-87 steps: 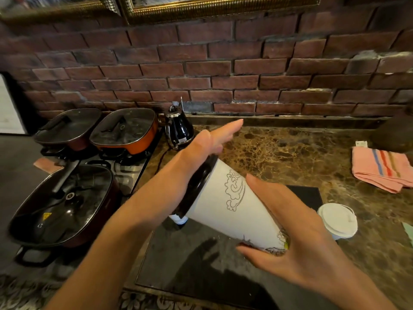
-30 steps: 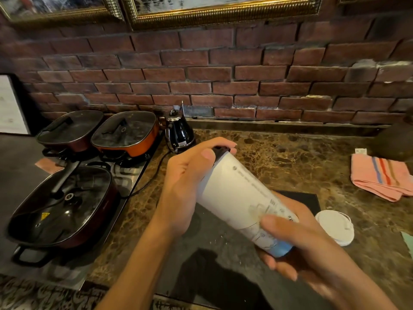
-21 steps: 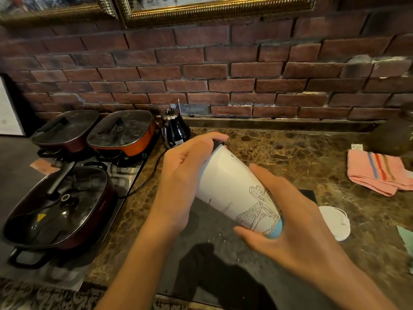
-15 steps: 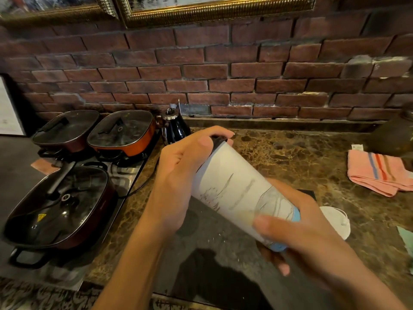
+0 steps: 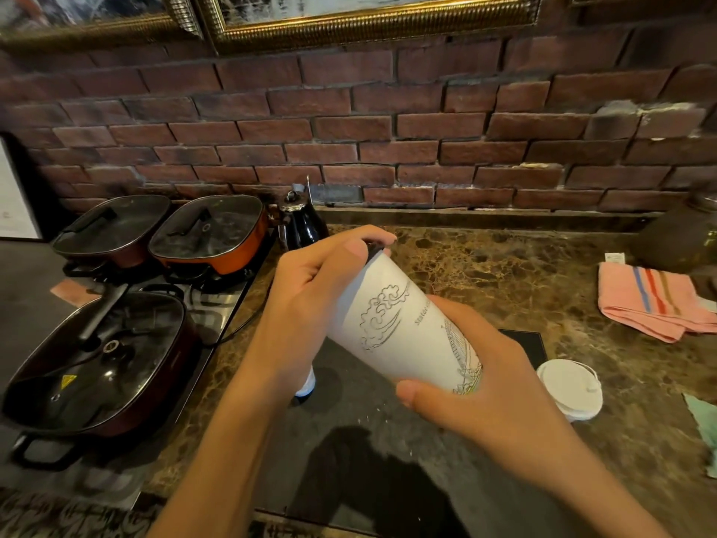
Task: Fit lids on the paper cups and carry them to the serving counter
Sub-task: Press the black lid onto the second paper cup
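A white paper cup [image 5: 392, 328] with line drawings is held tilted above a dark mat [image 5: 349, 440], its mouth pointing up and to the left. My left hand [image 5: 314, 304] wraps over the cup's top end, covering a black lid [image 5: 373, 251] of which only an edge shows. My right hand [image 5: 489, 386] grips the cup's lower end. White lids [image 5: 570, 386] lie in a small stack on the counter to the right of the mat. Another white item [image 5: 306, 380] with a blue base peeks out under my left wrist, mostly hidden.
Three lidded pans [image 5: 101, 363] sit on a stove at the left, with a black kettle [image 5: 300, 223] behind them. A pink striped cloth [image 5: 655, 300] lies at the right on the marble counter [image 5: 504, 273]. A brick wall [image 5: 388, 130] backs the counter.
The cup has been turned in my hands, now showing the cloud drawing. My right hand shifted its grip around the base. My left hand stays over the lid end.
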